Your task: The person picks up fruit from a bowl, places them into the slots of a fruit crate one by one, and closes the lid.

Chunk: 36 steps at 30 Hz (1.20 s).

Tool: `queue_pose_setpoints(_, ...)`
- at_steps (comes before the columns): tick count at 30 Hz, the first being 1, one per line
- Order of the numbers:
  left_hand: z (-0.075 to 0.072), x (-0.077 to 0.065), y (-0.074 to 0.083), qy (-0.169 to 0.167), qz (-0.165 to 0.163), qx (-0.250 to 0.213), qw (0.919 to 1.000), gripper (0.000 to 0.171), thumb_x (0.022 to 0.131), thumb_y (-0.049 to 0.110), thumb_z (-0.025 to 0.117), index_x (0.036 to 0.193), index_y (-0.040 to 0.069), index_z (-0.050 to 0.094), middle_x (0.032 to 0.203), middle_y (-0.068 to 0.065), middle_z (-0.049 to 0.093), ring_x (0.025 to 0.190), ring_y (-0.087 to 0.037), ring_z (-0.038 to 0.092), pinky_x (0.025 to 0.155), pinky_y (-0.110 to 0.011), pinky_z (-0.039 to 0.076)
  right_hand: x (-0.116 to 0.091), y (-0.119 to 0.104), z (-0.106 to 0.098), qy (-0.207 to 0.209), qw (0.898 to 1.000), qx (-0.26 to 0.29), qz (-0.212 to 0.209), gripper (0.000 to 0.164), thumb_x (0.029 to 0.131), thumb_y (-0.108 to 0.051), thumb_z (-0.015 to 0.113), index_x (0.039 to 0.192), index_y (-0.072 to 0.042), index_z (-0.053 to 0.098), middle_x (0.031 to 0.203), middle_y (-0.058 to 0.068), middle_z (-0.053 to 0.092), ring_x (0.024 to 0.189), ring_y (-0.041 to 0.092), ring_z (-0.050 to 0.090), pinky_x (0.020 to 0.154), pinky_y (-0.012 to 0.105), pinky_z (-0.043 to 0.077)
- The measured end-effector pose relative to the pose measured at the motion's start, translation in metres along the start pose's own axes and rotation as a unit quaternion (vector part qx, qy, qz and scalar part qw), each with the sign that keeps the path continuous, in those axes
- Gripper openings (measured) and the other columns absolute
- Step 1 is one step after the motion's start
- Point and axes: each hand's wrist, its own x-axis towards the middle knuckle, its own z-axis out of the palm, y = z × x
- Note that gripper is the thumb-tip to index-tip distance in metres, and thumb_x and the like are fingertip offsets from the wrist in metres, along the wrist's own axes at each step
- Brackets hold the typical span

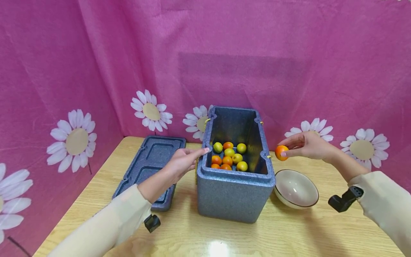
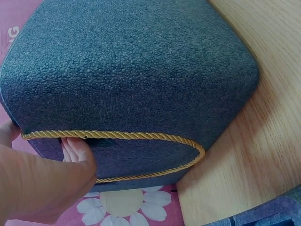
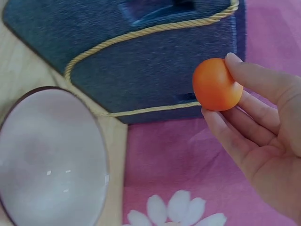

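My right hand (image 1: 306,145) pinches a small round orange fruit (image 3: 217,84) between thumb and fingertips. It is held up just right of the dark grey foam box (image 1: 234,200), above and behind a cream bowl (image 1: 297,189) with a dark rim. My left hand (image 1: 187,160) grips the box's left wall, thumb on the top rim and fingers curled against the outer side. In the left wrist view those fingers (image 2: 77,149) reach in by a yellow rope handle (image 2: 141,135). Inside the open box lie several orange-red fruits (image 1: 216,159) and yellow-green fruits (image 1: 242,148).
The box's grey lid (image 1: 146,160) lies flat on the wooden table (image 1: 179,235), left of the box and partly behind my left forearm. A pink cloth (image 1: 244,43) with white flowers hangs close behind the box and along the left side.
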Motion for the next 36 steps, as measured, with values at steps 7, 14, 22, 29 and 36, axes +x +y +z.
queue_pose_setpoints(7, 0.0, -0.001, 0.001, -0.002, 0.003, -0.002, 1.0, 0.064, 0.085, 0.042, 0.069, 0.13, -0.001, 0.051, 0.132, -0.01, 0.049, 0.125, -0.023, 0.052, 0.113, -0.043, 0.04, 0.011, -0.019, -0.015, 0.0, 0.999, -0.02, 0.027, 0.036, 0.083, -0.016, 0.075, 0.116, -0.002, 0.068, 0.091, -0.012, 0.074, 0.079, 0.002, 0.067, 0.072, 0.016, 0.056)
queue_pose_setpoints(14, 0.0, -0.001, 0.0, -0.001, 0.001, -0.005, 1.0, 0.062, 0.085, 0.042, 0.069, 0.128, 0.0, 0.052, 0.122, -0.008, 0.05, 0.122, -0.022, 0.053, 0.113, -0.043, 0.041, 0.022, -0.034, -0.028, -0.003, 0.999, -0.026, 0.044, 0.041, 0.084, -0.019, 0.074, 0.119, -0.001, 0.066, 0.093, -0.012, 0.074, 0.082, -0.002, 0.067, 0.074, 0.014, 0.056)
queue_pose_setpoints(22, 0.0, 0.0, 0.0, -0.001, 0.006, -0.007, 1.0, 0.059, 0.085, 0.042, 0.07, 0.124, 0.0, 0.055, 0.106, -0.004, 0.047, 0.112, -0.02, 0.054, 0.113, -0.043, 0.041, 0.041, -0.056, -0.036, -0.016, 0.997, -0.036, 0.062, 0.039, 0.086, -0.02, 0.072, 0.121, -0.005, 0.066, 0.099, 0.0, 0.076, 0.084, 0.003, 0.067, 0.077, 0.015, 0.054)
queue_pose_setpoints(29, -0.001, -0.001, 0.0, -0.002, 0.001, -0.003, 1.0, 0.058, 0.085, 0.044, 0.07, 0.122, 0.001, 0.057, 0.098, -0.003, 0.046, 0.116, -0.02, 0.056, 0.113, -0.043, 0.041, 0.06, -0.077, -0.039, -0.046, 0.997, -0.027, 0.05, 0.039, 0.087, -0.02, 0.071, 0.121, -0.004, 0.065, 0.101, 0.007, 0.075, 0.09, 0.008, 0.069, 0.084, 0.013, 0.053)
queue_pose_setpoints(36, -0.002, 0.0, 0.0, -0.007, 0.004, 0.001, 1.0, 0.061, 0.084, 0.045, 0.069, 0.125, 0.001, 0.057, 0.068, 0.002, 0.042, 0.12, -0.02, 0.057, 0.112, -0.043, 0.042, 0.079, -0.095, -0.038, -0.054, 0.996, -0.056, 0.038, 0.037, 0.087, -0.022, 0.071, 0.12, -0.006, 0.067, 0.103, 0.005, 0.075, 0.097, 0.011, 0.066, 0.099, 0.035, 0.052)
